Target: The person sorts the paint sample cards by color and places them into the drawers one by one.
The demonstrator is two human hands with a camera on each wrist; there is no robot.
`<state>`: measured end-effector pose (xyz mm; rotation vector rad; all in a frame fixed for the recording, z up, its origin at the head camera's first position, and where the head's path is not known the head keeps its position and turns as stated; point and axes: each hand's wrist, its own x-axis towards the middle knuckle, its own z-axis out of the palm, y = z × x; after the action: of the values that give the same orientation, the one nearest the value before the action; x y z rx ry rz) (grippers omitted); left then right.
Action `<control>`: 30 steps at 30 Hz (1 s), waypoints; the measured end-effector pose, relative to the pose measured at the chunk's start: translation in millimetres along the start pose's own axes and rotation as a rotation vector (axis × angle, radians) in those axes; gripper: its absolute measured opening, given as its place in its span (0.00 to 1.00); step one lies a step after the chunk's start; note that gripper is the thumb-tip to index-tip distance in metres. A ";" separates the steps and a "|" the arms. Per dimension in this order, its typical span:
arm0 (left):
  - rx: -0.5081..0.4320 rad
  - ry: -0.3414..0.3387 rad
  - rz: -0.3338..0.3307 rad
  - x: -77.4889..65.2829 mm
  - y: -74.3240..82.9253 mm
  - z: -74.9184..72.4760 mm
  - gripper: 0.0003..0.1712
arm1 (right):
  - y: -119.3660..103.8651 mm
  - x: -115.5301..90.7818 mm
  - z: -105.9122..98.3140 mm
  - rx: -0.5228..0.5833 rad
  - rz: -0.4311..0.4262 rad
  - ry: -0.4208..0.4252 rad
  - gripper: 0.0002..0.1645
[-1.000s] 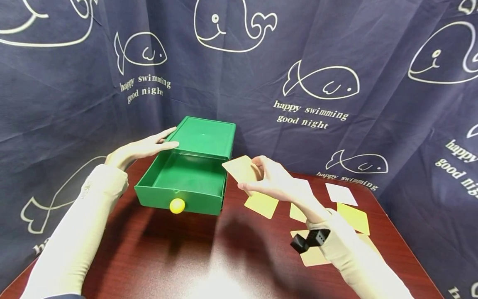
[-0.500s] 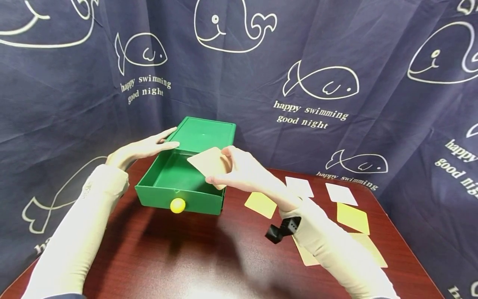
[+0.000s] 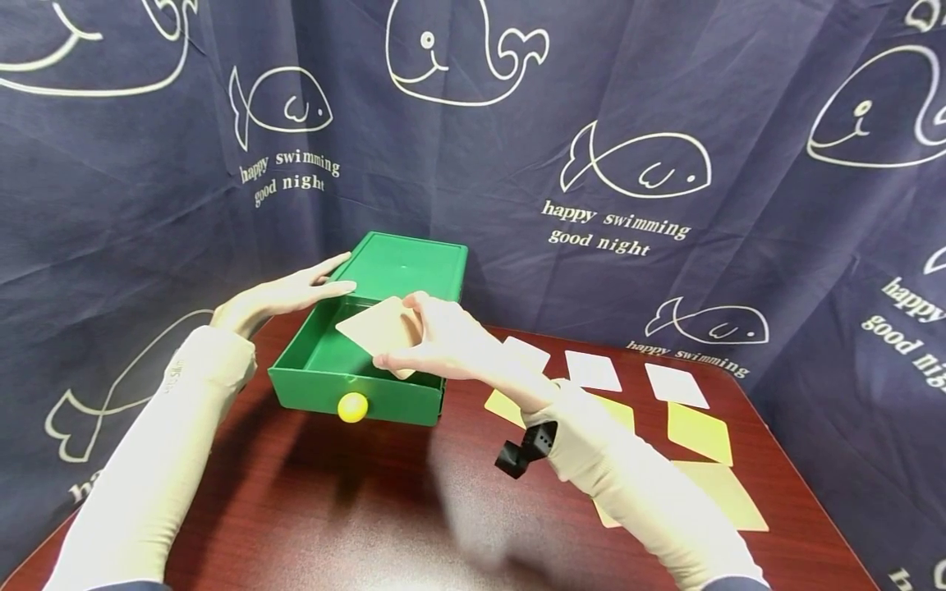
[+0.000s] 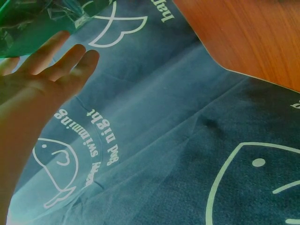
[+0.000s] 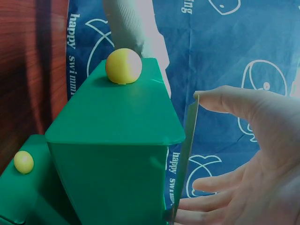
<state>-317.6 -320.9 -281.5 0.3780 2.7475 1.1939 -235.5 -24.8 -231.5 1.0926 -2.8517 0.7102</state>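
Observation:
A green box (image 3: pixel 402 267) stands toward the back of the table with its upper drawer (image 3: pixel 355 394) pulled out; a round yellow knob (image 3: pixel 352 407) sits on the drawer front. My left hand (image 3: pixel 284 295) rests against the box's left top edge, thumb on the lid, fingers fairly straight in the left wrist view. My right hand (image 3: pixel 443 336) pinches a thin beige square card (image 3: pixel 380 328) between thumb and fingers, tilted over the open drawer. Seen edge-on in the right wrist view, the card (image 5: pixel 186 145) is beside the drawer's rim. The card hides much of the drawer's inside.
On the right of the dark red table (image 3: pixel 369 525) lie several square cards: white ones (image 3: pixel 594 370) at the back, a yellow one (image 3: pixel 698 432) and a beige one (image 3: pixel 723 494) nearer. A lower yellow knob (image 5: pixel 23 161) shows beneath. A blue printed curtain (image 3: pixel 502 180) surrounds the table.
My right hand has carried the beige card leftward from beside the box to over the open drawer. My left hand has stayed on the box.

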 end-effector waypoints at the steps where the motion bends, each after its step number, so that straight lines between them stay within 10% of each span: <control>1: 0.000 0.000 -0.002 0.2 0.2 -0.1 0.44 | -0.3 0.6 0.5 0.000 -0.004 -0.004 0.42; 20: 0.019 0.010 0.006 -0.6 -1.4 -0.3 0.45 | 7.9 15.6 16.2 -0.021 -0.018 -0.061 0.43; 30: 0.009 0.011 0.015 1.9 -2.8 0.6 0.44 | 18.1 -21.5 9.5 0.107 -0.008 0.104 0.37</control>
<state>-319.8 -321.8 -284.0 0.3948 2.7654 1.1913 -229.3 -3.3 -251.0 1.0455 -2.7497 0.9003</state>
